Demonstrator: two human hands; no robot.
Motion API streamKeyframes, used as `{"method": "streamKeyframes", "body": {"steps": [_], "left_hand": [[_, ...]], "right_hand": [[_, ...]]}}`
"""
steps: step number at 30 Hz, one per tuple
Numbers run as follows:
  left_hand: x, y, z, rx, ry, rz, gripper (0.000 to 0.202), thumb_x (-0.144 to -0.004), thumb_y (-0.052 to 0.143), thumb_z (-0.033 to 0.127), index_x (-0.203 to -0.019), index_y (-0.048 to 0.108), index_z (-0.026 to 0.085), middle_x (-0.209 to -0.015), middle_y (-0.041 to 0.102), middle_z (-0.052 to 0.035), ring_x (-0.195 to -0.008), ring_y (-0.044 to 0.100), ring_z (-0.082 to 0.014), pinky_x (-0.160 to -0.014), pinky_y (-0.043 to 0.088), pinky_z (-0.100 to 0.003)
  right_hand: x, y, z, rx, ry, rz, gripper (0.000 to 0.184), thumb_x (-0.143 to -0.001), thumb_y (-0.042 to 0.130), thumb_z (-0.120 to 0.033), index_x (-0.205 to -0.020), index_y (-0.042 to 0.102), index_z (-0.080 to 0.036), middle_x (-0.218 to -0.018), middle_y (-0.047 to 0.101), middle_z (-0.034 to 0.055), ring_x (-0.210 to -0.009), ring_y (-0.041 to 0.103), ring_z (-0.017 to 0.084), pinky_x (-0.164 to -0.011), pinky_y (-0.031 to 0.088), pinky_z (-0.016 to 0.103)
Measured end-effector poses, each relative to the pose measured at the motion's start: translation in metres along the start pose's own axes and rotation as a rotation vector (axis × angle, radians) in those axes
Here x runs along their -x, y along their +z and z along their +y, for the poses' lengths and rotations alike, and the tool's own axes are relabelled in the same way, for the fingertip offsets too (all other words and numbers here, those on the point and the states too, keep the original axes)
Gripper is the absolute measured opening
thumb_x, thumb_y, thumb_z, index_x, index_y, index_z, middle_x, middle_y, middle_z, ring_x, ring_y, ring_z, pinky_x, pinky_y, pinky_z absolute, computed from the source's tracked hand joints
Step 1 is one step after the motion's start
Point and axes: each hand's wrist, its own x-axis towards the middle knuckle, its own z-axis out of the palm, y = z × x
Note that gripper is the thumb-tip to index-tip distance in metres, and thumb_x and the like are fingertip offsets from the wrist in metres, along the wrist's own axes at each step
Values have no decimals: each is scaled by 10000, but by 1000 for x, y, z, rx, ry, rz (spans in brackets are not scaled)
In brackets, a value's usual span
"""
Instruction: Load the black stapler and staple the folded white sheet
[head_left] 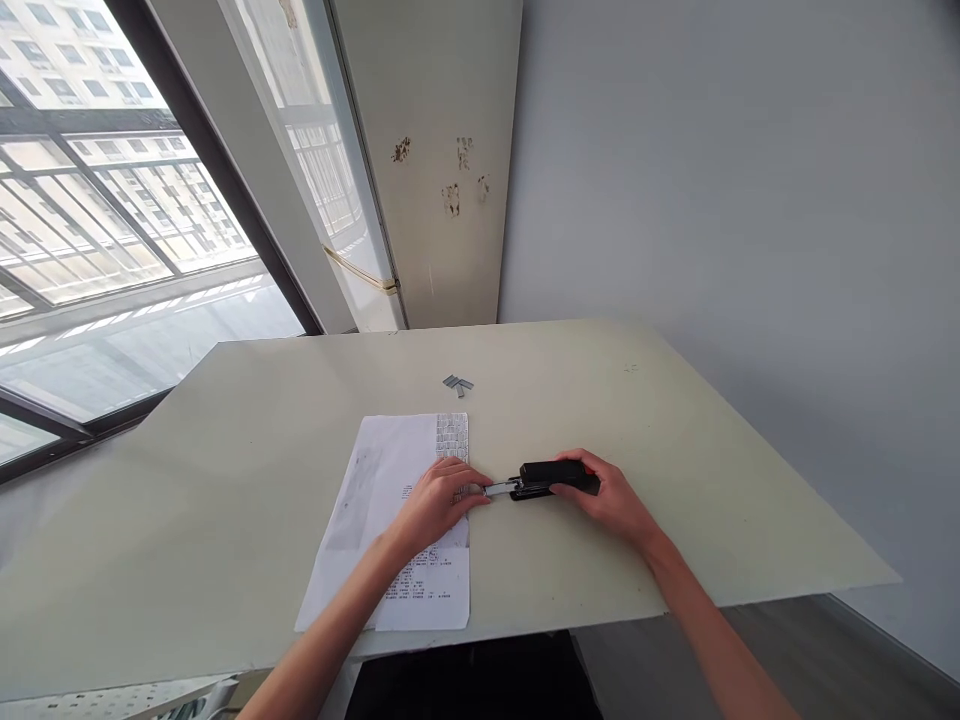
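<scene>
A black stapler (551, 471) lies on its side or low over the table, gripped by my right hand (611, 497) with thumb and fingers around its right end. From its left end sticks out a silver metal staple tray (498, 489). My left hand (435, 500) closes thumb and fingertips around the tray's outer end. Beneath that hand are printed paper sheets (341, 560), and the hand and forearm cover part of the text. Whether staples sit inside the tray is too small to tell. Several loose staple strips (457, 384) lie in a small pile beyond the paper.
The pale table (675, 440) has angled edges, with its near edge close to my body. A grey wall (735, 200) rises on the right. At the back stands a cream panel (435, 240) with brown marks, and a large window (97, 190) is at left.
</scene>
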Motion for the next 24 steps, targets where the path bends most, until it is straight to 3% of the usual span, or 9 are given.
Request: {"method": "streamKeyframes", "body": {"steps": [7,21,24], "left_hand": [[-21,6,6,59,105,-119,244,-928,770,489,-966,784,248,-956,785,-15,-955,697,-204,-907,491,-345],[-58,24,4,4,49,-124,443,-698,958,464,-961,688,231,-988,731,1,-971,650,-227,-877,450,-339],[-61,25,6,-16,59,-120,443,-683,966,466,-926,682,229,-954,730,4,-966,653,-230,-882,454,-344]], "right_hand": [[0,-5,-7,-42,-1,-153,315,-888,728,-516,-1072,651,-271,-1001,699,18,-914,612,228,-813,488,339],[-2,-2,-3,-63,-41,-154,254,-899,723,-452,-1033,604,-272,-971,651,3,-884,583,212,-787,475,329],[-2,-1,-2,-68,-73,-141,252,-897,729,-438,-1046,609,-273,-1041,662,16,-929,602,218,-819,486,339]]}}
